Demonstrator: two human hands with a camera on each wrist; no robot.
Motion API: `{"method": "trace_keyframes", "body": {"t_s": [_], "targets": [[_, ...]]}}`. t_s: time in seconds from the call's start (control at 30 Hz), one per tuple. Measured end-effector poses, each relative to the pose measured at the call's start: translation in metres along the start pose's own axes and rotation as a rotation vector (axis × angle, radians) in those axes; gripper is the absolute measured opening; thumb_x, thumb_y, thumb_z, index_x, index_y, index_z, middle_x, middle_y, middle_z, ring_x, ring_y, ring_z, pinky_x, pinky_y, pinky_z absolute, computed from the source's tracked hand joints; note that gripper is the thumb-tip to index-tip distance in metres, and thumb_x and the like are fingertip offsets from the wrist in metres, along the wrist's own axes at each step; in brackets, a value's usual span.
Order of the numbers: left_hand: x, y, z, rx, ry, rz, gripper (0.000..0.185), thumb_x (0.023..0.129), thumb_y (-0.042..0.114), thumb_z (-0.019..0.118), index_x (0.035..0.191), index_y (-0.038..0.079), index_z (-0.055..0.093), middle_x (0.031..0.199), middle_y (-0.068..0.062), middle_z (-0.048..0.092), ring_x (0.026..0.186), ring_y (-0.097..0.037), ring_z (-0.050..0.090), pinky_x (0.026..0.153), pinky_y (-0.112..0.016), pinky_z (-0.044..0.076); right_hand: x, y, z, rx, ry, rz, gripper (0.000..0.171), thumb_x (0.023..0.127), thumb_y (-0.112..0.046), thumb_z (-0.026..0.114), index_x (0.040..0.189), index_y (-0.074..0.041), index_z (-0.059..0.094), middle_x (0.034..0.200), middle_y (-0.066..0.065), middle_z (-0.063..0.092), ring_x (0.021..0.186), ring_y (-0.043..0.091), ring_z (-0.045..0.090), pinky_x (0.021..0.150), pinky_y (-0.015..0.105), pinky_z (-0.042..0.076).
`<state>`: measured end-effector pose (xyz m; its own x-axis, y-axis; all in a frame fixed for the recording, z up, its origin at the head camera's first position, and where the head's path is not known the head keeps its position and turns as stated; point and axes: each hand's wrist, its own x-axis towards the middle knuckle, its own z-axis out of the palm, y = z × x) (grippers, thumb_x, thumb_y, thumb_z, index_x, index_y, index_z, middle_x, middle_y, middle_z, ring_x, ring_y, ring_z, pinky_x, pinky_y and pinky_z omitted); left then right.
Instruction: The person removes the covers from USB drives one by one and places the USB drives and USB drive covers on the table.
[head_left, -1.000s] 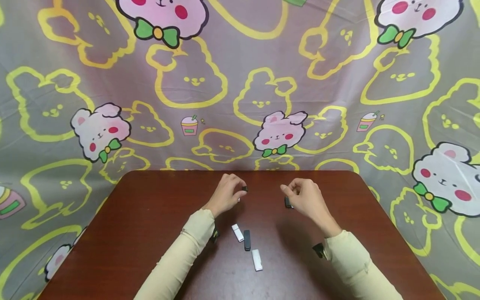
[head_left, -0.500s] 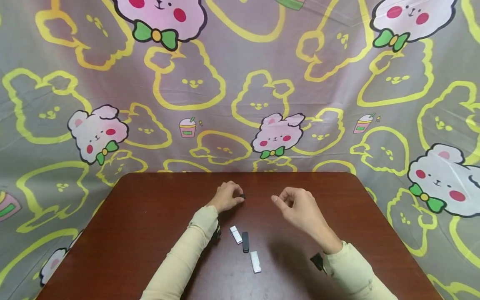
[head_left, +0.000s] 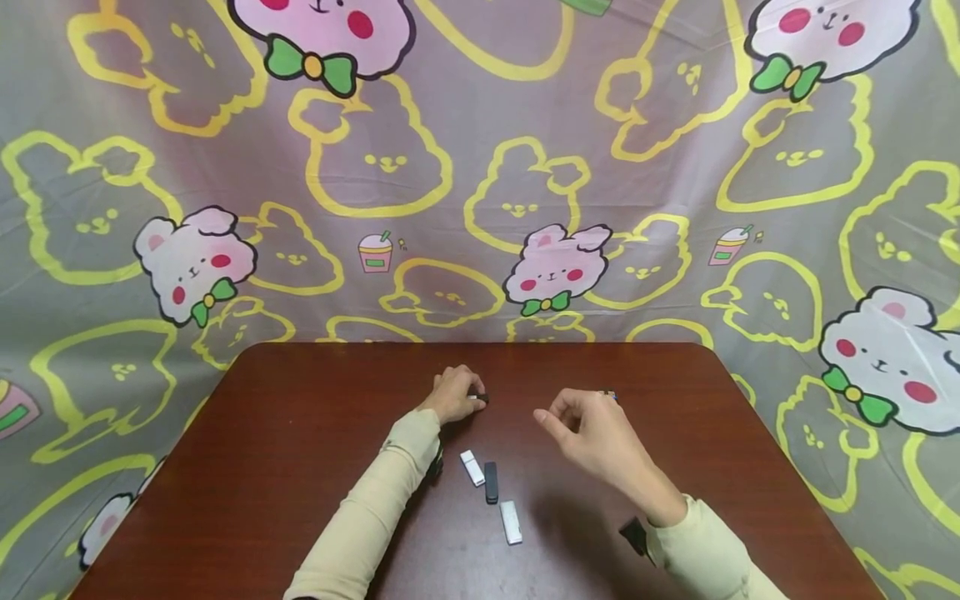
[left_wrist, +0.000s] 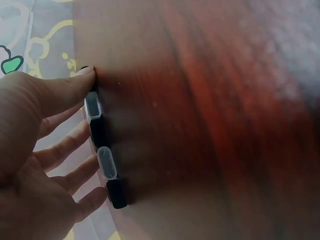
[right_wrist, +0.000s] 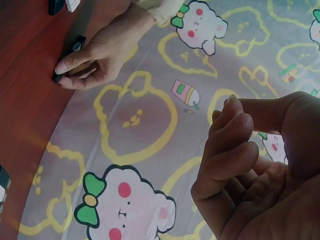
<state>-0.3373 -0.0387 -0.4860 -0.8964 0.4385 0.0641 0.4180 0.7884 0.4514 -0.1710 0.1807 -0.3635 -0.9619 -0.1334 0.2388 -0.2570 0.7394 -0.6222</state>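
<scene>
My left hand (head_left: pixel 453 393) is at the far middle of the table, thumb and index finger pinching the end of a black USB stick (head_left: pixel 482 399). In the left wrist view, a row of black and white sticks stands along the fingers, with a white one (left_wrist: pixel 107 162) and a black one (left_wrist: pixel 117 194) at its near end. The other fingertips rest behind this row. My right hand (head_left: pixel 596 425) hovers over the table to the right, fingers loosely curled and nothing between them in the right wrist view (right_wrist: pixel 250 165).
A white USB stick (head_left: pixel 472 468), a black one (head_left: pixel 491 483) and another white one (head_left: pixel 511 522) lie on the brown table (head_left: pixel 300 467) nearer me. Small dark things (head_left: pixel 610 395) show beyond my right hand. A patterned cloth (head_left: pixel 450 167) hangs behind the table.
My left hand has come down and slightly nearer, with the black USB stick in its fingers. The right hand has shifted left and nearer me, away from the dark things beside it.
</scene>
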Motion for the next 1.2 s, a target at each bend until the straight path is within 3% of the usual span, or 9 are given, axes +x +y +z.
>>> {"method": "trace_keyframes", "body": {"t_s": [0.03,0.1,0.4,0.67,0.8,0.97,1.03,1.2], "targets": [[0.000,-0.001,0.000,0.000,-0.001,-0.001,0.016,0.085,0.022,0.082,0.096,0.012,0.074,0.112,-0.008,0.067,0.114,-0.035,0.056,0.091,-0.047,0.039,-0.001,-0.001,0.001,-0.002,-0.006,-0.002,0.024,0.092,-0.025,0.075,0.072,-0.018,0.064,0.057,-0.007,0.053,0.053,0.006,0.048,0.065,0.030,0.046],[0.001,-0.002,0.001,-0.008,-0.006,-0.006,0.016,0.086,0.022,0.081,0.097,0.012,0.075,0.114,-0.008,0.067,0.116,-0.035,0.056,0.091,-0.046,0.039,-0.002,-0.001,0.002,0.010,-0.029,0.003,0.023,0.092,-0.025,0.075,0.073,-0.018,0.064,0.058,-0.007,0.053,0.053,0.006,0.047,0.052,0.025,0.042],[0.001,-0.004,0.001,0.010,-0.010,-0.009,0.017,0.086,0.022,0.081,0.099,0.012,0.074,0.119,-0.008,0.067,0.116,-0.035,0.057,0.092,-0.045,0.039,-0.006,-0.001,0.009,0.004,-0.084,-0.015,0.020,0.092,-0.022,0.076,0.075,-0.019,0.065,0.059,-0.008,0.052,0.053,0.004,0.045,0.051,0.021,0.039],[-0.009,-0.005,-0.008,-0.085,0.000,0.012,0.037,0.092,0.019,0.075,0.124,0.004,0.065,0.127,-0.015,0.066,0.127,-0.039,0.054,0.108,-0.057,0.038,-0.005,0.002,0.010,0.000,-0.094,-0.017,0.017,0.090,-0.021,0.077,0.079,-0.018,0.065,0.062,-0.007,0.054,0.055,0.005,0.047,0.051,0.021,0.040],[-0.025,-0.011,-0.014,-0.109,0.101,0.004,0.038,0.093,0.017,0.072,0.127,0.004,0.061,0.128,-0.017,0.065,0.128,-0.039,0.052,0.107,-0.060,0.036,0.000,0.004,0.013,-0.029,-0.101,-0.022,0.015,0.089,-0.021,0.078,0.083,-0.016,0.066,0.066,-0.007,0.057,0.059,0.008,0.050,0.053,0.022,0.043],[-0.054,-0.013,-0.024,-0.032,0.216,0.030,0.034,0.090,0.012,0.074,0.121,0.006,0.064,0.120,-0.015,0.069,0.118,-0.036,0.057,0.101,-0.054,0.042,0.008,0.011,0.023,-0.054,-0.189,-0.043,0.014,0.089,-0.020,0.078,0.092,-0.013,0.067,0.074,-0.006,0.063,0.066,0.007,0.055,0.058,0.022,0.048],[-0.066,-0.015,-0.028,-0.009,0.224,0.038,0.031,0.090,0.012,0.074,0.119,0.006,0.065,0.115,-0.012,0.070,0.110,-0.031,0.060,0.097,-0.050,0.045,0.011,0.015,0.028,-0.059,-0.260,-0.068,0.019,0.088,-0.022,0.080,0.098,-0.011,0.067,0.080,-0.005,0.067,0.072,0.008,0.059,0.063,0.023,0.050],[-0.097,-0.019,-0.036,-0.021,0.202,0.030,0.027,0.092,0.014,0.073,0.117,0.007,0.065,0.114,-0.009,0.071,0.106,-0.026,0.065,0.095,-0.046,0.052,0.016,0.025,0.041,-0.152,-0.428,-0.195,0.046,0.082,-0.031,0.085,0.115,-0.005,0.067,0.104,0.007,0.072,0.095,0.022,0.068,0.076,0.037,0.056]]}}
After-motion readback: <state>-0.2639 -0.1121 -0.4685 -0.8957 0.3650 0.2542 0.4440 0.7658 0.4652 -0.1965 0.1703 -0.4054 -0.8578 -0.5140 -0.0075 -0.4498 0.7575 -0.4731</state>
